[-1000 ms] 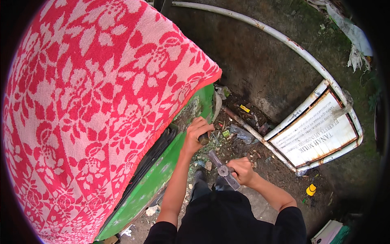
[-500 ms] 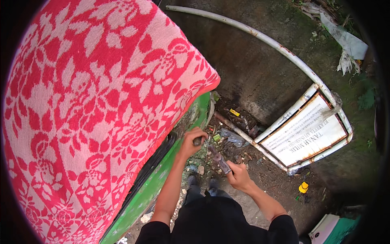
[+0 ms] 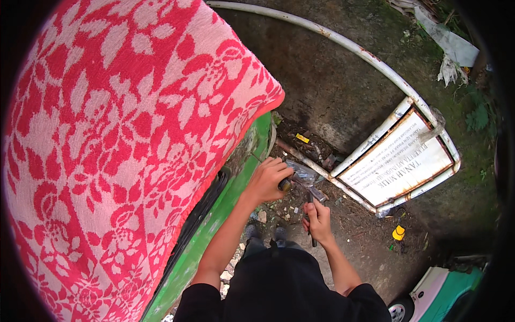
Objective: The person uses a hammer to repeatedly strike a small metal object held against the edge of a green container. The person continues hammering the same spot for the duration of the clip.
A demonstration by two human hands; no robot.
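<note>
my left hand [image 3: 268, 181] is clamped around the dark-handled tool [image 3: 284, 185]; its thin shaft points toward the green panel [image 3: 196, 247] beneath the red-and-pink floral cloth [image 3: 129, 134]. i cannot tell whether the tip makes contact. my right hand [image 3: 319, 221] is closed around the handle of the hammer [image 3: 318, 194], its head positioned near the tool's butt end, apart from it.

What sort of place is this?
Probably an outdoor yard or roadside corner: there's bare, littered ground, a white sign in a rusty metal frame, and what looks like a pink-and-teal vehicle at lower right.
</note>
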